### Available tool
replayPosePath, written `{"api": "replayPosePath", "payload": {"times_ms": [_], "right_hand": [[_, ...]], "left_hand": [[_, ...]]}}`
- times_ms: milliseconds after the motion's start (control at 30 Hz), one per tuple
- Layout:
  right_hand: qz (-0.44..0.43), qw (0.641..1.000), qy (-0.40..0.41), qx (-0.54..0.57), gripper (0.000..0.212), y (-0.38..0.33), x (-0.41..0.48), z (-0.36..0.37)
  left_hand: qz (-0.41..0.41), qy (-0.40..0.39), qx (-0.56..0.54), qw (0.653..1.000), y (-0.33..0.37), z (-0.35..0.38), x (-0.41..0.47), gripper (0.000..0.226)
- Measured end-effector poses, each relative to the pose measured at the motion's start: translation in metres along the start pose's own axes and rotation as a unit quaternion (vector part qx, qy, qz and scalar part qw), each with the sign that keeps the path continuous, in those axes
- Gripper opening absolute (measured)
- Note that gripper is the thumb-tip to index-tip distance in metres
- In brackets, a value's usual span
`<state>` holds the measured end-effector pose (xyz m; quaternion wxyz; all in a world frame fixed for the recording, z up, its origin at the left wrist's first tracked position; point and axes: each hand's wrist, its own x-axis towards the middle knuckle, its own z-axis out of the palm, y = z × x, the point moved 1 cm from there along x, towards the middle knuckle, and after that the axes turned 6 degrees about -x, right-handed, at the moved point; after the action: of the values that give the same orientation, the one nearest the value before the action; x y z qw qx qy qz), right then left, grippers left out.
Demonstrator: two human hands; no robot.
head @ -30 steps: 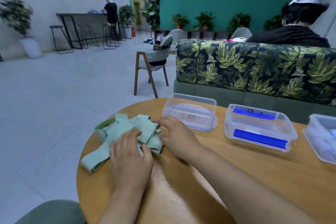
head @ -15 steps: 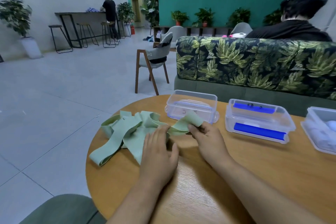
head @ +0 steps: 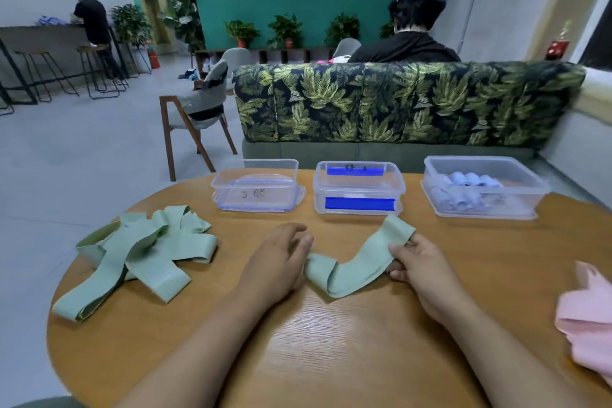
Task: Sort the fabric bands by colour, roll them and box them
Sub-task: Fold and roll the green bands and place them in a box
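Note:
One pale green fabric band (head: 356, 262) stretches across the round wooden table (head: 331, 341) between my hands. My right hand (head: 419, 267) pinches its right end, which loops up over my fingers. My left hand (head: 281, 258) holds its left end down near the table. A pile of several green bands (head: 139, 252) lies at the left. Three clear plastic boxes stand at the back: an empty one (head: 256, 189), one with blue strips (head: 359, 187), and one holding rolled light-blue bands (head: 482, 187).
Pink bands (head: 587, 318) lie at the table's right edge. A leaf-patterned sofa (head: 397, 103) with a person seated behind it stands just past the table. A wooden chair (head: 195, 113) stands on the grey floor to the left.
My right hand has drawn one green band out of the pile and carried it to the right. My left hand followed to the table's middle, holding the band's other end. The view shifted right.

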<state>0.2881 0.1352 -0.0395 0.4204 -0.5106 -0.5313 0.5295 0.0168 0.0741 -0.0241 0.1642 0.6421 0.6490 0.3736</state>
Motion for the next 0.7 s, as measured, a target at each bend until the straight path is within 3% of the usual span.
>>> {"api": "replayPosePath", "payload": {"times_ms": [133, 267, 333, 400, 500, 633, 700], "right_hand": [[0.003, 0.995, 0.016, -0.101, 0.019, 0.006, 0.0, -0.02], [-0.004, 0.996, 0.017, -0.092, 0.022, 0.005, 0.002, -0.021], [-0.011, 0.996, 0.015, -0.086, 0.036, 0.003, -0.001, -0.02], [-0.022, 0.991, 0.039, -0.124, 0.061, 0.0, -0.005, -0.02], [-0.073, 0.948, 0.11, -0.29, 0.066, -0.004, -0.012, -0.024], [-0.084, 0.858, 0.15, -0.485, 0.038, -0.001, -0.017, -0.029], [-0.076, 0.843, 0.144, -0.513, 0.034, 0.0, -0.019, -0.027]], "left_hand": [[-0.011, -0.037, -0.066, 0.997, 0.016, 0.013, -0.006, 0.032], [-0.021, -0.069, -0.223, 0.972, 0.021, 0.005, -0.024, 0.035], [-0.023, -0.073, -0.295, 0.952, 0.017, -0.001, -0.028, 0.038], [-0.027, -0.068, -0.3, 0.951, 0.013, -0.001, -0.028, 0.036], [-0.022, -0.088, -0.23, 0.969, 0.015, 0.007, -0.029, 0.024], [-0.006, -0.113, -0.179, 0.977, 0.017, 0.011, -0.033, 0.014], [0.003, -0.126, -0.171, 0.977, 0.017, 0.011, -0.034, 0.015]]}}
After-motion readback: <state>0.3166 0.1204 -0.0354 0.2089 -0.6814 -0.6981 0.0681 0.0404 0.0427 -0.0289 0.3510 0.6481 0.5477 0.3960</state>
